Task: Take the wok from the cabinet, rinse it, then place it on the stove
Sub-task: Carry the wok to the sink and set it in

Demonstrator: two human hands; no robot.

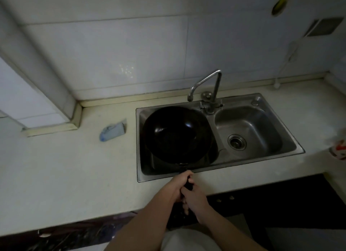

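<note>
black wok (177,133) in the left basin (149,165) of the steel sink (243,99); left hand (177,184) and right hand (195,198) both grip its handle (183,169).

A crumpled blue cloth (112,132) lay on the pale countertop (56,176); a yellow object (280,4) hung against the tiled wall (112,54).

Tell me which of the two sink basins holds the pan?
The left basin, below the tap spout: the black wok fills it. The right basin is bare, drain showing.
</note>
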